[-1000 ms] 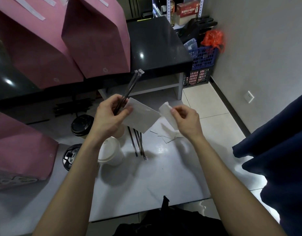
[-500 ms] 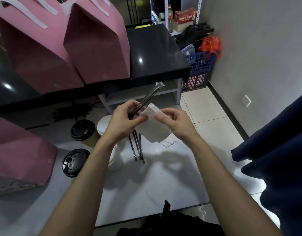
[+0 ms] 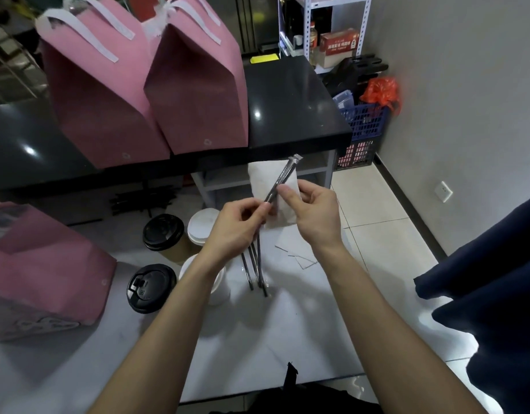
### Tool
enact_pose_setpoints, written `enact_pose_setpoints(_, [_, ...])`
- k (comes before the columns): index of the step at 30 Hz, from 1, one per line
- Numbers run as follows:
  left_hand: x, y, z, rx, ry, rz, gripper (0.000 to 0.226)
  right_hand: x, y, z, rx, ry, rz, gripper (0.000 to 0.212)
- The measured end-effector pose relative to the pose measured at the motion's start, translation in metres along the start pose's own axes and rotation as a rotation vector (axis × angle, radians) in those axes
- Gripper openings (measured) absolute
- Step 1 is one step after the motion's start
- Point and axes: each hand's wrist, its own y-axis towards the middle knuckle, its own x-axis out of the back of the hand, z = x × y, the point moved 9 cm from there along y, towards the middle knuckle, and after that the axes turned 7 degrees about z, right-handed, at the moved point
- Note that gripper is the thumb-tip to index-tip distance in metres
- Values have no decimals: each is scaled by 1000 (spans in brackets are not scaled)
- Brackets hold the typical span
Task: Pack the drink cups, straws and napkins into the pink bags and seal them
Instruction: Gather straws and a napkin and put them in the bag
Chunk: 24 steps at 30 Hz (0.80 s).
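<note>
Above the white surface point(image 3: 287, 339), the left hand point(image 3: 236, 231) pinches a wrapped straw point(image 3: 283, 177) against a white napkin point(image 3: 262, 180); the right hand point(image 3: 314, 213) grips the same napkin, with cups point(image 3: 162, 234) left of it

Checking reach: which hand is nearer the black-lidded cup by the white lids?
Left. The left hand hovers just right of the black-lidded cup; the right hand is farther right.

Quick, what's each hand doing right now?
Left hand: pinching the wrapped straws.
Right hand: holding the white napkin behind the straws.
</note>
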Motion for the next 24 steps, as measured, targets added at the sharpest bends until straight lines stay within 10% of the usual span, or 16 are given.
enact_pose_setpoints(12, [92, -55, -36, -11, 168, -75, 20, -82, -2, 90, 208, 31, 144, 9])
enact_pose_setpoints(24, [429, -226, -16, -178, 343, -490, 14, -347, -11, 187, 389, 162, 353, 11])
